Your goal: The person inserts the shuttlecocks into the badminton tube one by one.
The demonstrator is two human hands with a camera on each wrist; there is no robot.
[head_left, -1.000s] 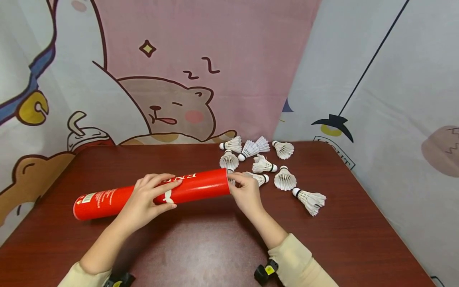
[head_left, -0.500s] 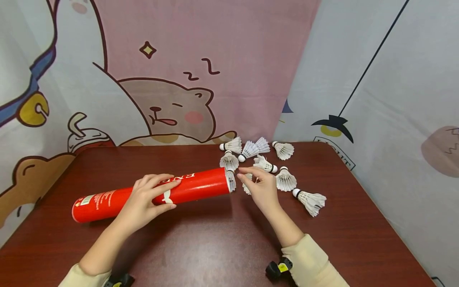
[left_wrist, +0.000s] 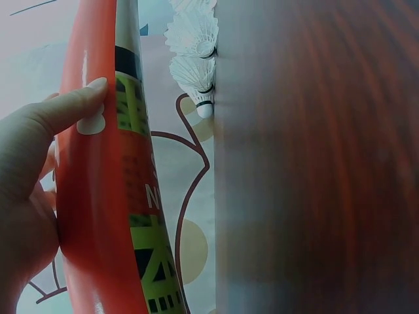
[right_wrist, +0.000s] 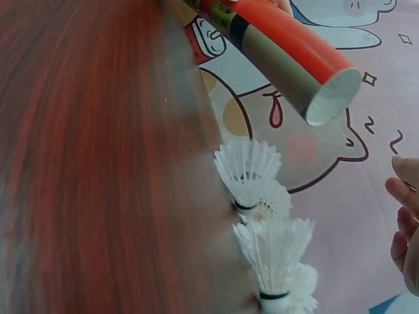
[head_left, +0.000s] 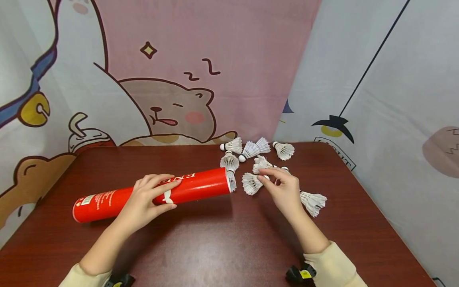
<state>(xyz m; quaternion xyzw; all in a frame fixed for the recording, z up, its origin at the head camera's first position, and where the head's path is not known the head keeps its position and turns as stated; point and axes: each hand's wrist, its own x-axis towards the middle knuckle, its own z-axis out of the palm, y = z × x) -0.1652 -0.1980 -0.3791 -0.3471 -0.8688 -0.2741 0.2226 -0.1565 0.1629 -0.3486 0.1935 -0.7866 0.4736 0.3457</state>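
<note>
My left hand (head_left: 143, 199) grips a red shuttlecock tube (head_left: 201, 185) around its middle. The tube lies slantwise, its open mouth raised at the right. In the left wrist view the thumb lies along the tube (left_wrist: 91, 196); the right wrist view looks at its pale open end (right_wrist: 335, 98). My right hand (head_left: 285, 193) hovers over the shuttlecocks with thumb and fingertips near each other, and nothing shows between them. Just left of its fingertips is a white feather shuttlecock (head_left: 251, 184). Another shuttlecock (head_left: 313, 202) is partly hidden behind this hand.
Several more shuttlecocks (head_left: 231, 145) are scattered towards the back of the brown table (head_left: 201, 247). One shuttlecock (head_left: 231, 181) lies partly behind the tube's mouth. A printed cloth (head_left: 251, 71) hangs along the table's back edge.
My right hand has drawn away from the tube's mouth and moved right over the shuttlecocks. The left hand and the tube stay almost in place.
</note>
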